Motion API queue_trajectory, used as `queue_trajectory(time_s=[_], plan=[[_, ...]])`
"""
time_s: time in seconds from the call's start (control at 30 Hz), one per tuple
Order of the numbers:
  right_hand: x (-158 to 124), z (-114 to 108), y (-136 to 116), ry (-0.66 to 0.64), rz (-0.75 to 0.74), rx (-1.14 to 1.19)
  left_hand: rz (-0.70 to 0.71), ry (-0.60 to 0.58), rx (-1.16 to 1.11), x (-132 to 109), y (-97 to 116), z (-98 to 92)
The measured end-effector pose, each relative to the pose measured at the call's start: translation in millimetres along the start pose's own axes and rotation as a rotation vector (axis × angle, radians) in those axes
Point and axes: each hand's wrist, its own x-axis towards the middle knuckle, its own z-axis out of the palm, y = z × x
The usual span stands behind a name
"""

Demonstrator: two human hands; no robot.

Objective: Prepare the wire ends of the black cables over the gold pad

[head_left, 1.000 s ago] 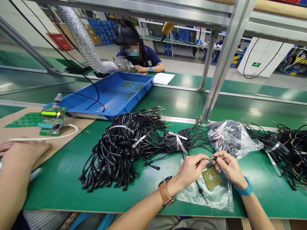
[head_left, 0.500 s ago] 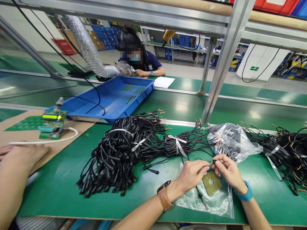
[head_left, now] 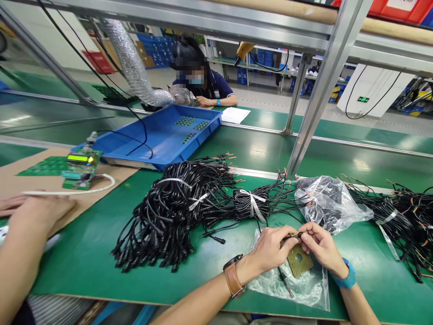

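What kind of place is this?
Probably an electronics assembly shop. Bundles of black cables lie on a green workbench, a circuit board with a lit display stands at the left, and a blue tray holds what look like small green boards.

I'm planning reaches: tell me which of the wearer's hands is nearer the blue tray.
Left. The left hand is right of the tray, toward the camera; the right hand is farther right.
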Motion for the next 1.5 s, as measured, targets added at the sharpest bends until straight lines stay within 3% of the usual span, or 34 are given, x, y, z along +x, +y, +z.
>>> queue_trajectory(time_s=[0.37, 0.9, 1.17, 1.5], plan=[[-1.0, 0.2, -0.1, 0.026, -0.012, 0.038, 0.059, 0.105, 0.007, 1.1, 1.6, 1.3], [-1.1, 2.5, -2.7, 0.024, -0.012, 0.086, 0.100, 0.069, 0.041, 0.3, -2.2, 3.7], [-3.0, 2.5, -3.1, 0.032, 0.003, 0.036, 0.086, 0.118, 0.076, -0.8, -4.9, 5.3], [-2.0, 4.6, -0.2, 0.053, -0.012, -0.007, 0.160, 0.099, 0.157, -1.0, -7.6, 6.7]])
